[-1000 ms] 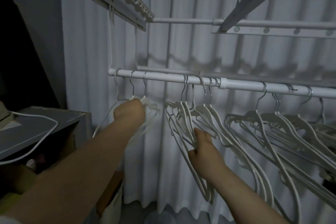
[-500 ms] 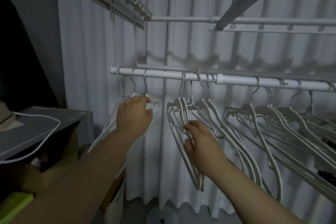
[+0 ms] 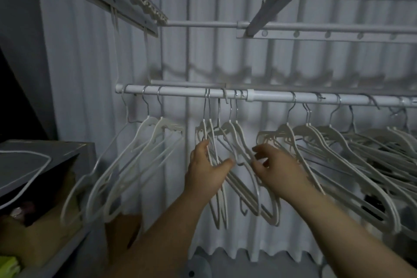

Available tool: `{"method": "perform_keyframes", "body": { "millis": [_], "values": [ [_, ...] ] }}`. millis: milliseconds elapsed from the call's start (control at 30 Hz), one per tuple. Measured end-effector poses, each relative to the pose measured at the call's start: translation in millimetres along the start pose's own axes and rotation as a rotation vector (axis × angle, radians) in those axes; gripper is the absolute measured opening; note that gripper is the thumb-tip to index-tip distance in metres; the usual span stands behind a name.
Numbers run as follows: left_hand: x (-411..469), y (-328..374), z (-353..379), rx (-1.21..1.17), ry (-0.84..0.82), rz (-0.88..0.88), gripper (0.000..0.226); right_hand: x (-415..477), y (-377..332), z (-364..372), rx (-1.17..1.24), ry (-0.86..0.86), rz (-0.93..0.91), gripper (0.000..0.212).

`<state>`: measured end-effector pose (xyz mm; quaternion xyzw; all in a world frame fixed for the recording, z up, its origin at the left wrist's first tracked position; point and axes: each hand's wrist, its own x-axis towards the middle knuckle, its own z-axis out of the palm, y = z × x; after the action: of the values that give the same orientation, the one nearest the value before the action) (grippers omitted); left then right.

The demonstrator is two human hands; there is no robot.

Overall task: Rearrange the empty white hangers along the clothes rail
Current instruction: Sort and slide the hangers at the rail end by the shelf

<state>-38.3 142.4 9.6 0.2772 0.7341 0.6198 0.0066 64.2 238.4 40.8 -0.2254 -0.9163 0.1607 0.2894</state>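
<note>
A white clothes rail (image 3: 180,92) runs across the view. Three empty white hangers (image 3: 158,133) hang at its left end, blurred and slanting left. A middle bunch of white hangers (image 3: 234,133) hangs close together. Several more hangers (image 3: 327,142) crowd the rail to the right. My left hand (image 3: 205,174) holds the two leftmost hangers of the middle bunch between thumb and fingers. My right hand (image 3: 277,169) is beside it with fingers spread, touching the right side of that bunch.
A white pleated curtain (image 3: 225,56) hangs behind the rail. A folding drying rack (image 3: 316,27) sits overhead. A grey shelf (image 3: 33,156) with a white cable (image 3: 42,165) juts in at the left, above a brown box (image 3: 121,225).
My left hand has let go of the left-end hangers and moved right to the middle bunch. The released hangers swing. My right hand has shifted right and opened its fingers.
</note>
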Motion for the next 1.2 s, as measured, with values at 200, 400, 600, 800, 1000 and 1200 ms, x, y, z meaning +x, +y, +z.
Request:
{"method": "perform_keyframes", "body": {
  "millis": [200,400,600,800,1000,1200],
  "values": [
    [-3,-9,4,-0.13,-0.051,-0.121,0.071,0,-3,12,-0.041,0.055,-0.076,0.044],
    [-2,-16,-17,-0.084,0.035,-0.153,0.042,8,-31,12,0.019,0.089,-0.104,0.036],
    [-1,-18,-43,-0.019,0.05,-0.071,0.036,30,-58,20,-0.338,-0.109,-0.026,0.069],
    [0,-21,-69,0.01,0.105,-0.088,0.034,48,-78,39,-0.456,-0.129,-0.032,0.082],
    [1,-24,-92,0.025,0.112,-0.109,0.039,62,-73,46,-0.619,-0.151,-0.003,0.074],
    [4,-25,-100,0.153,0.106,-0.11,0.037,67,-58,49,-0.655,-0.143,0.06,0.07]
  ]
}}
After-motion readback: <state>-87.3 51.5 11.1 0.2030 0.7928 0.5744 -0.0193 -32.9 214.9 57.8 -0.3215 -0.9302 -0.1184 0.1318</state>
